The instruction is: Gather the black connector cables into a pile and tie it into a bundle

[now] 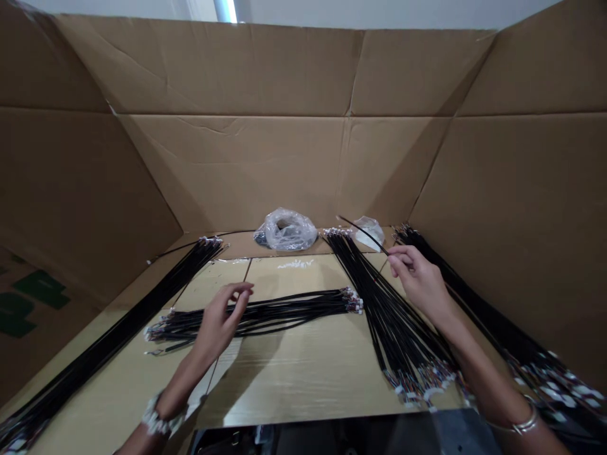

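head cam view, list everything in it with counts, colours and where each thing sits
black wire harness bundles: 4, black with white connector ends, one across the board, three running toward the camera
black wires: 2, black, one in each hand
clear plastic bag: 1, clear with something dark inside, back of box
small plastic bag: 1, whitish, back right
cardboard box: 1, brown, walls all round
board: 1, pale tan, box floor
left hand: 1, pinching a wire, white beaded bracelet on wrist
right hand: 1, pinching a wire, silver bangle on wrist
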Demonstrator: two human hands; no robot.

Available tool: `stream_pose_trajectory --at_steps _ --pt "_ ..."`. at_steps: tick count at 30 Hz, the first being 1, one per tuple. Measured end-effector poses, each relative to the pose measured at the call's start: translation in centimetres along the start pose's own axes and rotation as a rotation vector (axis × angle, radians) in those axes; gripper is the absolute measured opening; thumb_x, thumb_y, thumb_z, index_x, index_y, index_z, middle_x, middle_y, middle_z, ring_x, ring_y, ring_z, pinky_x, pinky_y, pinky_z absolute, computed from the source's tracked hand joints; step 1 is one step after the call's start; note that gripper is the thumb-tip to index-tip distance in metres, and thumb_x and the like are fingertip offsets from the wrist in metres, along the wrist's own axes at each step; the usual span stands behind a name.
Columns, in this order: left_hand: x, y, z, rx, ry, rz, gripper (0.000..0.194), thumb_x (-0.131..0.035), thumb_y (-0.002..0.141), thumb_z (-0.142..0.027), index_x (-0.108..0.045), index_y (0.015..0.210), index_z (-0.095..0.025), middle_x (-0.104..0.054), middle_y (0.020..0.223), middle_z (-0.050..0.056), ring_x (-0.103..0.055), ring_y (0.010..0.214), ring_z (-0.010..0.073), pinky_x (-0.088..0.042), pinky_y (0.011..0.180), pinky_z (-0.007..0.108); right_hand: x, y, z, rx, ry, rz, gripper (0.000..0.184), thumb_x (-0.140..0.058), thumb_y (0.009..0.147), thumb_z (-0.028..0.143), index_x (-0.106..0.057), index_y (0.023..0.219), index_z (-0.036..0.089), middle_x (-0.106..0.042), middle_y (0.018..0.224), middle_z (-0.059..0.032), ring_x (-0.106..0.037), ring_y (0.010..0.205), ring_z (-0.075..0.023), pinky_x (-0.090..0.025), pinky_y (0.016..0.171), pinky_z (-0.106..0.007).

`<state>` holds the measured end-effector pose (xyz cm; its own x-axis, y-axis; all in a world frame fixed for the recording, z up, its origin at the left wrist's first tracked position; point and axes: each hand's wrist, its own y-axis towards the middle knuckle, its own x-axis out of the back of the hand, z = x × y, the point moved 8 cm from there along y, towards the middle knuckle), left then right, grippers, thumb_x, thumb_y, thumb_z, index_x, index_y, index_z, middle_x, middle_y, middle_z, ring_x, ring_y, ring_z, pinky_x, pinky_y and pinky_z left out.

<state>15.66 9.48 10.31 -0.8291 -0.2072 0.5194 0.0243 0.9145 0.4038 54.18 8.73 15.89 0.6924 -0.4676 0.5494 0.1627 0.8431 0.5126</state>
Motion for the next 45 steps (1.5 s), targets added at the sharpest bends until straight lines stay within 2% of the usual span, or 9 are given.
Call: stream_pose_trajectory --at_steps 4,7,14,21,26,29,36,39,45 --pt "-5.5 4.4 -1.0 0.196 -0.449 0.170 0.053 -0.053 0.083 -0.063 -0.068 0.103 -0.016 -0.075 0.095 0.012 -0.067 0.093 0.0264 -0.050 0.080 0.036 -1.7 -1.3 4.1 0.175 0.004 0.090 0.023 -0.048 0.095 0.037 -0.062 0.105 0.023 -0.070 0.082 -0.0058 -0.065 0.069 -0.0202 -0.049 0.065 -0.030" --pt "-8.2 7.7 -1.7 0.353 -0.836 0.187 0.053 -0.052 0.085 -0.062 -0.064 0.106 -0.015 -0.075 0.099 0.015 -0.070 0.088 0.0254 -0.051 0.078 0.036 -3.7 -3.2 6.2 0.392 -0.071 0.191 0.024 -0.045 0.098 0.031 -0.066 0.105 0.022 -0.072 0.089 -0.0076 -0.067 0.076 -0.0209 -0.051 0.069 -0.032" --pt "-7.7 11.1 -3.7 0.302 -1.077 0.072 0.029 -0.058 0.088 -0.037 -0.064 0.101 -0.012 -0.076 0.093 0.012 -0.070 0.079 0.0181 -0.050 0.079 0.032 -6.4 -7.0 6.8 0.767 -0.265 0.289 0.033 -0.038 0.099 0.014 -0.068 0.112 0.017 -0.072 0.084 -0.0097 -0.066 0.076 -0.0190 -0.051 0.062 -0.028" --pt "-8.0 9.2 -5.1 0.236 -1.060 0.045 0.032 -0.071 0.080 -0.044 -0.064 0.088 -0.013 -0.074 0.080 0.008 -0.068 0.071 0.0171 -0.050 0.078 0.032 -7.1 -6.1 6.5 0.537 -0.067 0.297 0.027 -0.042 0.100 0.024 -0.069 0.104 0.021 -0.073 0.089 -0.0095 -0.068 0.080 -0.0201 -0.054 0.068 -0.030" --pt "-10.6 5.3 -9.1 0.145 -0.973 0.162 0.042 -0.065 0.082 -0.056 -0.065 0.090 -0.015 -0.074 0.079 0.007 -0.067 0.074 0.0183 -0.051 0.073 0.030 -8.4 -3.8 7.4 0.173 0.298 0.238 0.012 -0.050 0.094 0.033 -0.058 0.092 0.024 -0.070 0.082 -0.0044 -0.067 0.070 -0.0177 -0.053 0.065 -0.028" --pt "-10.8 4.3 -10.3 0.126 -0.904 0.198 0.042 -0.064 0.082 -0.057 -0.067 0.087 -0.016 -0.072 0.078 0.005 -0.065 0.072 0.0169 -0.050 0.067 0.027 -9.1 -3.1 7.8 -0.030 0.517 0.269 0.020 -0.059 0.088 0.043 -0.051 0.084 0.025 -0.065 0.070 0.0008 -0.063 0.059 -0.0156 -0.050 0.055 -0.026" --pt "-11.7 3.2 -12.8 0.090 -0.850 0.662 0.038 -0.065 0.081 -0.055 -0.067 0.082 -0.017 -0.074 0.078 0.007 -0.067 0.068 0.0178 -0.050 0.059 0.027 -6.8 -1.1 7.9 -0.121 0.504 0.283 0.039 -0.058 0.086 0.059 -0.052 0.073 0.023 -0.055 0.051 0.0050 -0.051 0.044 -0.0109 -0.037 0.045 -0.022" --pt "-13.3 1.2 -14.2 0.051 -0.756 0.882 0.035 -0.059 0.086 -0.052 -0.065 0.080 -0.018 -0.073 0.074 0.006 -0.065 0.061 0.0157 -0.044 0.056 0.026 -7.5 -0.2 7.8 -0.151 0.538 0.369 0.038 -0.058 0.085 0.060 -0.058 0.082 0.023 -0.046 0.045 0.0087 -0.042 0.038 -0.0095 -0.031 0.040 -0.021" --pt "-15.7 -0.6 -13.6 0.120 -0.756 0.951 0.042 -0.057 0.084 -0.059 -0.061 0.075 -0.018 -0.073 0.068 0.005 -0.064 0.060 0.0142 -0.037 0.057 0.025 -7.9 2.0 5.8 -0.216 0.639 0.338 0.044 -0.058 0.082 0.061 -0.056 0.065 0.021 -0.037 0.043 0.0086 -0.030 0.038 -0.0066 -0.022 0.038 -0.020"
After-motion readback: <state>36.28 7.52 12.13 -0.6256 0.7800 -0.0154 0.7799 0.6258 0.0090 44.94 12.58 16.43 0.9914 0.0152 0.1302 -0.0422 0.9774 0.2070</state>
